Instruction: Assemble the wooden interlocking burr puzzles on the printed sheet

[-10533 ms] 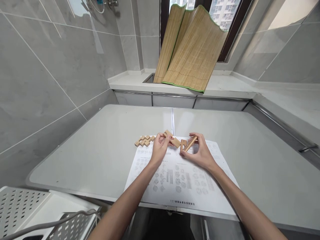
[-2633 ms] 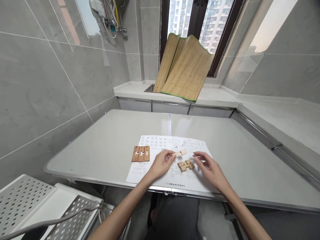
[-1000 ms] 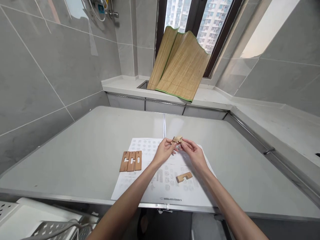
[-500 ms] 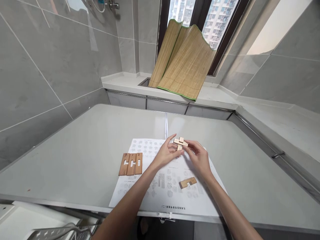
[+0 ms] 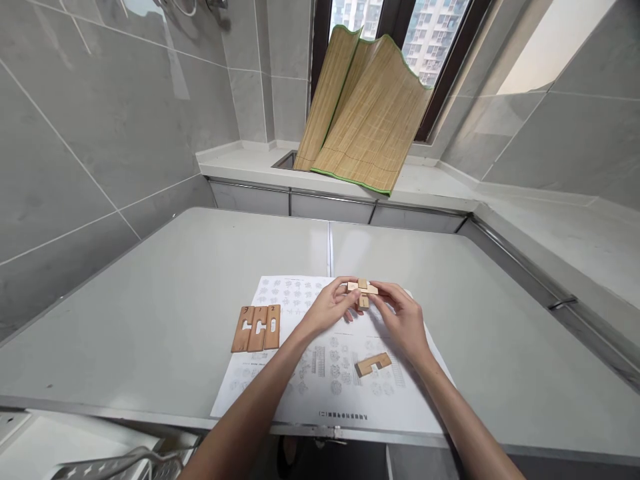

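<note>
Between my two hands, above the printed sheet [image 5: 320, 400], is a small cluster of interlocking wooden puzzle pieces [image 5: 363, 288] in pale wood. My left hand [image 5: 330, 303] grips its left side, thumb in front and fingers behind. On the right end, the thumb and fingers of my right hand [image 5: 403, 313] pinch the same cluster. Some of the joints are hidden by my fingers. A single notched wooden piece [image 5: 374, 365] lies on the sheet below my right hand. At the left, flat brown wooden plates [image 5: 256, 328] numbered 3, 1 and 2 lie side by side, with cut-out slots.
A pale grey folding table [image 5: 150, 300] with a central seam carries everything. Behind it, a folded bamboo mat [image 5: 370, 127] leans against the window on a white ledge [image 5: 430, 179]. At lower left stands a white shelf with a perforated grey item [image 5: 105, 470].
The wooden cluster has turned in my hands, and its lower block now shows more fully. My left fingers have closed in around it. The view has shifted slightly.
</note>
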Motion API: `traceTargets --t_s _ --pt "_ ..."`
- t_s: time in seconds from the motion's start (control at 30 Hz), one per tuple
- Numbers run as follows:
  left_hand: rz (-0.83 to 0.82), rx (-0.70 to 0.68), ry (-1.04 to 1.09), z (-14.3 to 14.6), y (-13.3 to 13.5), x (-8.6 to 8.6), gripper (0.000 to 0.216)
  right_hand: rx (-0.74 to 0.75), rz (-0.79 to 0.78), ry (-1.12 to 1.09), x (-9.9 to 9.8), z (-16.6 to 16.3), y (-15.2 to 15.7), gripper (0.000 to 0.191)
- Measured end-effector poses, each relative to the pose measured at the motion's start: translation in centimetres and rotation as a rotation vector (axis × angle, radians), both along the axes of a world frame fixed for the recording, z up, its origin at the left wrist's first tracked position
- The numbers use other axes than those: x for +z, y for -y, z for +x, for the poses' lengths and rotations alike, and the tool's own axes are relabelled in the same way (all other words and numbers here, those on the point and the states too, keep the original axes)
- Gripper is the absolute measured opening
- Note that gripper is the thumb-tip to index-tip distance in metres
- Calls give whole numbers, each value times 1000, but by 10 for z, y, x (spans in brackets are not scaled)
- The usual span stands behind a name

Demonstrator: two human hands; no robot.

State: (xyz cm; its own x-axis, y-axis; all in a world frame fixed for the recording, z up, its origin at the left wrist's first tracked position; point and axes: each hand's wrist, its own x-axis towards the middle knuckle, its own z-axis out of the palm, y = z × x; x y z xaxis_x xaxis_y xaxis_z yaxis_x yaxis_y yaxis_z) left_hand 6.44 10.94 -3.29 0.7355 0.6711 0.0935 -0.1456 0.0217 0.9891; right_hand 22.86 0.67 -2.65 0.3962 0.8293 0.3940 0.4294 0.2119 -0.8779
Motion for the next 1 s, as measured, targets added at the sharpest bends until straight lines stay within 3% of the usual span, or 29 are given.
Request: traceTargets --t_s 0.27,0.37,0.47,0.6,0.8,0.9,1.0 --pt "54 35 5 3 3 -4 60 2 -74 -74 0 6 7 46" --pt "42 78 5 5 2 -7 58 -34 -119 -2 6 11 26 39" --pt "62 85 18 6 0 -11 55 101 -218 110 11 14 52 27" --pt "91 80 26 6 0 -12 51 311 -309 236 12 9 80 30" --pt "114 68 -4 2 3 -8 52 326 -269 351 9 -9 84 19" --pt "105 58 17 1 4 -6 54 196 -257 222 13 -9 73 19" --pt "116 55 12 0 5 -5 54 106 -276 -132 18 -4 59 33"
